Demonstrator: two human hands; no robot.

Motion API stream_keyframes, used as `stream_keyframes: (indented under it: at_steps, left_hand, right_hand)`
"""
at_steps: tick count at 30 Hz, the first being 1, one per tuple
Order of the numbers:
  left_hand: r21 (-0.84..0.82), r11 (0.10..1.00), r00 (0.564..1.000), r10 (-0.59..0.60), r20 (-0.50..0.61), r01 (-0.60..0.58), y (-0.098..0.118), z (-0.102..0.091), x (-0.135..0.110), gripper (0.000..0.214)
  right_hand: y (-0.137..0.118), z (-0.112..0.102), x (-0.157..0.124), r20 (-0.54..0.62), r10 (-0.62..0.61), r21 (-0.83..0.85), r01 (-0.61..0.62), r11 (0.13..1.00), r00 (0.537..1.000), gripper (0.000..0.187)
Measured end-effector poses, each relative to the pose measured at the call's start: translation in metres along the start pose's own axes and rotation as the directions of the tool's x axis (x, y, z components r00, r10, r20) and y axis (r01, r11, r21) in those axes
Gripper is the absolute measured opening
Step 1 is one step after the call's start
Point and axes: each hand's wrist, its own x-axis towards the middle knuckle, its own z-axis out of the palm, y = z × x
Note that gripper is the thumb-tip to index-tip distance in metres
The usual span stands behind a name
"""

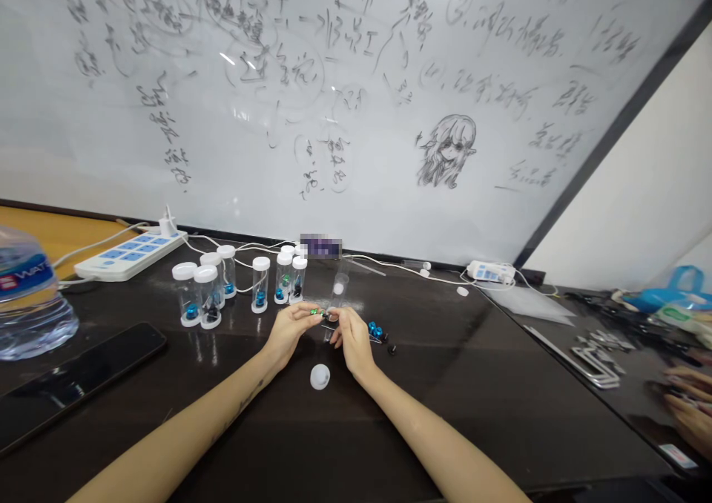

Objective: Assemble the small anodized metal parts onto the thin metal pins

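My left hand (290,330) is closed, its thumb and fingertips pinching a small shiny green piece (314,311). Close beside it, my right hand (354,340) has its fingertips together on a small dark piece (327,316) that meets the green one; whether the two are joined I cannot tell. A white round cap (320,377) lies on the table in front of my hands. Behind them stands a clear tube (341,284). To the right of my right hand lie several small blue metallic pieces (374,330) and a small black piece (392,350).
Clear tubes with white caps (260,284) stand at left, with blue or dark pieces inside. Further left are a power strip (130,257), a phone (83,380) and a water bottle (30,295). Bent metal rods (595,366) and another person's hand (690,399) are at right.
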Motion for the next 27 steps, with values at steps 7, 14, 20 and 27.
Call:
stream_keyframes:
  at_steps: [7, 14, 20, 27]
  left_hand:
    - [0.003, 1.0, 1.0, 0.003, -0.005, -0.003, 0.0004, 0.0008, -0.0003, 0.024]
    - [-0.003, 1.0, 1.0, 0.006, -0.008, -0.006, 0.0008, 0.0012, -0.0008, 0.024]
    - [0.002, 1.0, 1.0, 0.009, -0.001, -0.009, 0.0006, 0.0013, -0.0006, 0.024]
    - [0.01, 1.0, 1.0, 0.008, -0.01, -0.008, 0.001, 0.0018, -0.0009, 0.023]
  right_hand:
    - [-0.0017, -0.0006, -0.0007, -0.002, -0.022, -0.001, 0.022, 1.0, 1.0, 0.044]
    - [-0.001, -0.0006, -0.0009, -0.004, -0.013, 0.0, 0.013, 1.0, 1.0, 0.044]
    - [-0.0033, -0.0006, -0.0011, -0.012, -0.023, -0.008, 0.023, 1.0, 1.0, 0.043]
    - [-0.0075, -0.0023, -0.0036, -0.018, -0.055, -0.032, 0.055, 0.998, 0.998, 0.043]
